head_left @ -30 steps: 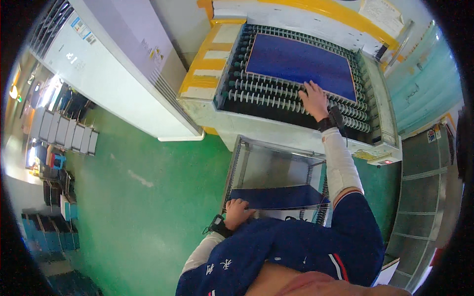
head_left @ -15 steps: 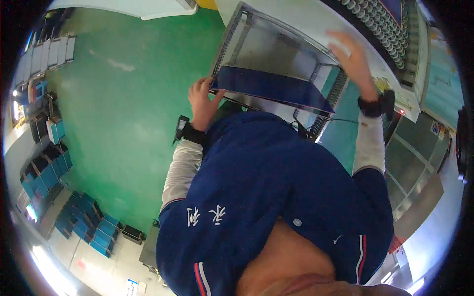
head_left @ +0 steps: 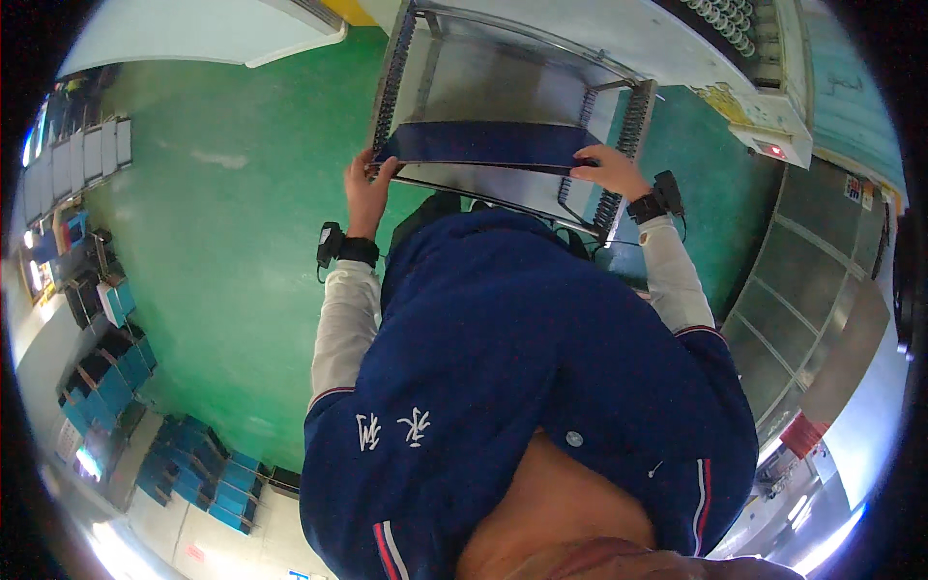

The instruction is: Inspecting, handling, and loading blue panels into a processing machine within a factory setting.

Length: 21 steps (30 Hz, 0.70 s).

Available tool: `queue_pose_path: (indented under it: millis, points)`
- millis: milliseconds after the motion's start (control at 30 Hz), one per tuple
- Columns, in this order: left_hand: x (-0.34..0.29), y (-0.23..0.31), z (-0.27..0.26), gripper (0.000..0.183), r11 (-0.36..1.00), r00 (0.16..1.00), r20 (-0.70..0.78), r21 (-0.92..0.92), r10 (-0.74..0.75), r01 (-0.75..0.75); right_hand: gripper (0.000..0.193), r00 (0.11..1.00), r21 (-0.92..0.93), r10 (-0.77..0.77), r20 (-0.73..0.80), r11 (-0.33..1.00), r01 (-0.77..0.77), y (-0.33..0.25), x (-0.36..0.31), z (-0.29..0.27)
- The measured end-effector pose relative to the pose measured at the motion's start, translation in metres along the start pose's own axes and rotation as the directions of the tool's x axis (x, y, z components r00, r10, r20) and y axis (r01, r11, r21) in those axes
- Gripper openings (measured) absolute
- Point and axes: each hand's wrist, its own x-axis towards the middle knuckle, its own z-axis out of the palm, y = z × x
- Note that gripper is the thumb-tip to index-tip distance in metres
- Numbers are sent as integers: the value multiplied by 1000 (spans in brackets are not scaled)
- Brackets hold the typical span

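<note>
A long dark blue panel (head_left: 488, 143) lies crosswise in a metal rack (head_left: 390, 82) with toothed, slotted sides. My left hand (head_left: 367, 195) closes on the panel's left end, thumb and fingers at the near edge beside the rack's left side. At the other end, my right hand (head_left: 616, 173) grips the right corner, with the fingers curled over the edge. The panel's near edge faces me, and the rack's inner metal surface shows beyond it. Each wrist wears a black strap with a small device.
At the upper right stands a pale machine with rows of rollers (head_left: 727, 21) and a small box with a red display (head_left: 770, 149). Grey metal panels (head_left: 802, 280) line the right. Racks of blue panels (head_left: 242, 493) stand lower left on the green floor (head_left: 232, 271).
My right hand has come down and left from above the rack's right side onto the panel's right end. The panel now lies more level, and the view has shifted.
</note>
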Motion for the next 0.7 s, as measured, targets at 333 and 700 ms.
queue_pose_path:
  millis: [333, 700]
  points:
    - [-14, 5, 2, 55, 964, 987, -43, -224, -154, 141, 19, 859, -327, -426, -285, 885, 330, -13, 21, 15]
    - [-5, 2, 4, 56, 977, 990, -65, -181, -129, 115, 11, 775, -389, -525, -351, 835, 389, -75, 23, -3]
